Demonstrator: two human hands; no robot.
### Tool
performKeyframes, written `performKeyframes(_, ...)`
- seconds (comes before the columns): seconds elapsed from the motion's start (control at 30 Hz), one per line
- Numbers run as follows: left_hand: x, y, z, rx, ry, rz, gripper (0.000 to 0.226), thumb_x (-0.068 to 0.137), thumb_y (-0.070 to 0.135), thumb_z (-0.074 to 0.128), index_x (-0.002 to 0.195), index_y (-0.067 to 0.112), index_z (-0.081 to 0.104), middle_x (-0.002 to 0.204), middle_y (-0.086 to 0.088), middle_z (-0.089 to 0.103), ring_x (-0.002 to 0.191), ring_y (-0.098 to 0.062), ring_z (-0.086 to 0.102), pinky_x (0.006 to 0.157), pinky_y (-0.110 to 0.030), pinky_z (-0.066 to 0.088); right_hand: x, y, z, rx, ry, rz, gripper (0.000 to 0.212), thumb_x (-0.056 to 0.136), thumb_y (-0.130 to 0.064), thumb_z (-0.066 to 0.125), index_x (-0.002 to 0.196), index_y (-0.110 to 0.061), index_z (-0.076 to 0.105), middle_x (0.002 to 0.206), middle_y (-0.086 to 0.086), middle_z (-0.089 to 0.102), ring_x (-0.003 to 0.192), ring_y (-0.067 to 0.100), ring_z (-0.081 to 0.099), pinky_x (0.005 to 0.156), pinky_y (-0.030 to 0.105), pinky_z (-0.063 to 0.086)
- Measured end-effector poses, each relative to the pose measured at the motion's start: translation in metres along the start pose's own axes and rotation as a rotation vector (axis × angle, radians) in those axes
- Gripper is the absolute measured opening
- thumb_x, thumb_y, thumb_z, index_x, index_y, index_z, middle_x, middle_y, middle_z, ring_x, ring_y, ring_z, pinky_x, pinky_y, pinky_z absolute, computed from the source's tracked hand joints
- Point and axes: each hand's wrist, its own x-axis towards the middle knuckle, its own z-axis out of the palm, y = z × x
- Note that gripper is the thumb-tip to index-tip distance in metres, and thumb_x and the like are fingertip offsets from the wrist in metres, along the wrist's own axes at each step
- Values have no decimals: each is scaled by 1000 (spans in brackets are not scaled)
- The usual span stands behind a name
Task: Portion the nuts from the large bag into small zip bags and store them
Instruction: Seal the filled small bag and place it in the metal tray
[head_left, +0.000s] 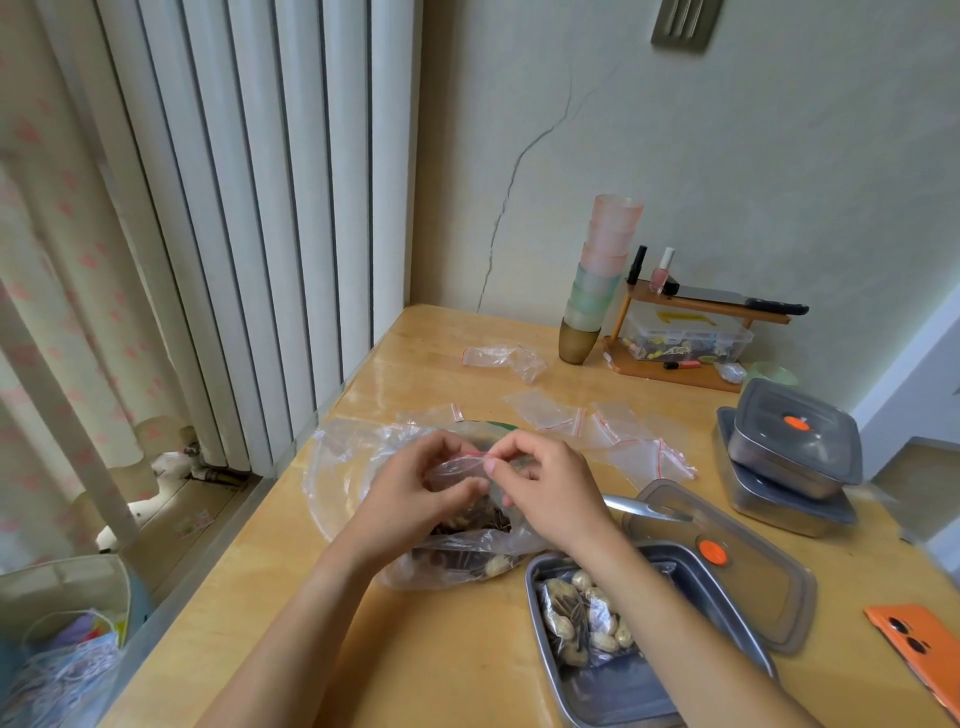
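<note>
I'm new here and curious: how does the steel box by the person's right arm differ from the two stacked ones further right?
The near rectangular steel box is open, its grey lid lying beside it; the stacked steel boxes have lids on. The near box holds a filled bag of nuts; the stacked ones' contents are hidden. Both are steel with grey lids.

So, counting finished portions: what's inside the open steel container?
The steel container holds at least one filled zip bag of nuts; the right forearm covers its far edge, hiding anything there.
</note>
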Motion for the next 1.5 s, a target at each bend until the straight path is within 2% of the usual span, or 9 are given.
performKeyframes(0.13, 2, -2, 0, -76, 17, -19, 8, 93, 18, 77, 91, 11, 73, 80, -13, 74, 73, -21, 70, 73, -40, 57, 0, -1, 0, 77, -38, 33, 8, 97, -24, 70, 89, -20, 70, 60, -12, 65, 55, 7, 65, 57, 13, 44)
performKeyframes(0.27, 1, 1, 0, -142, 1, -17, 14, 94, 17, 75, 88, 4, 75, 75, -6, 71, 71, -12, 63, 68, -23, 51, 5, 4, 2, 176, -76, 60, 7, 97, -23, 69, 91, -19, 70, 66, -2, 68, 57, 12, 64, 64, 27, 50)
performKeyframes(0.4, 1, 2, 0, -216, -9, -28, 17, 92, 17, 75, 89, 0, 76, 74, -6, 68, 70, -10, 59, 68, -18, 48, 7, 9, 3, 276, -94, 84, 9, 99, -17, 66, 93, -12, 68, 61, 6, 62, 52, 11, 57, 57, 17, 41)
performKeyframes(0.9, 2, 1, 1, -254, -20, -47, 17, 91, 20, 77, 92, 3, 74, 81, -14, 71, 75, -17, 63, 74, -28, 52, 4, 1, 7, 218, -103, 62, 12, 100, -20, 60, 88, -18, 60, 57, 0, 59, 56, 13, 55, 64, 31, 43)
performKeyframes(1.0, 1, 1, 4, -243, 30, -38, 13, 92, 21, 76, 92, 8, 74, 84, -17, 72, 77, -21, 65, 76, -41, 53, 2, -1, 8, 168, -80, 36, 12, 98, -22, 64, 87, -21, 62, 57, 1, 60, 55, 12, 57, 61, 29, 44)
performKeyframes(1.13, 1, -2, 8, -143, 130, 8, 10, 93, 18, 75, 84, 15, 73, 82, -21, 69, 72, -18, 60, 70, -39, 50, 0, -5, 8, 112, -44, 2, 10, 97, -19, 66, 88, -16, 65, 58, -8, 61, 53, 9, 61, 57, 21, 46)
performKeyframes(1.27, 1, -2, 10, -24, 190, 49, 12, 91, 11, 73, 81, 16, 71, 67, -2, 62, 62, -9, 52, 62, -23, 44, -2, -6, 10, 84, -19, -6, 10, 98, -21, 67, 88, -19, 65, 57, -9, 63, 50, 5, 59, 54, 18, 44)
performKeyframes(1.37, 1, -2, 11, 62, 216, 64, 11, 88, 11, 74, 79, 15, 68, 64, 4, 57, 60, -6, 47, 58, -19, 41, -4, -8, 11, 46, -16, -14, 12, 98, -23, 66, 87, -22, 64, 59, 6, 66, 46, 4, 56, 53, 21, 44)
performKeyframes(1.5, 1, -3, 12, 122, 219, 89, 11, 86, 21, 73, 78, 19, 66, 60, 14, 52, 57, -3, 44, 57, -17, 37, -4, -8, 12, 19, -13, -23, 12, 99, -23, 65, 87, -23, 63, 60, 8, 66, 47, 5, 57, 57, 28, 46)
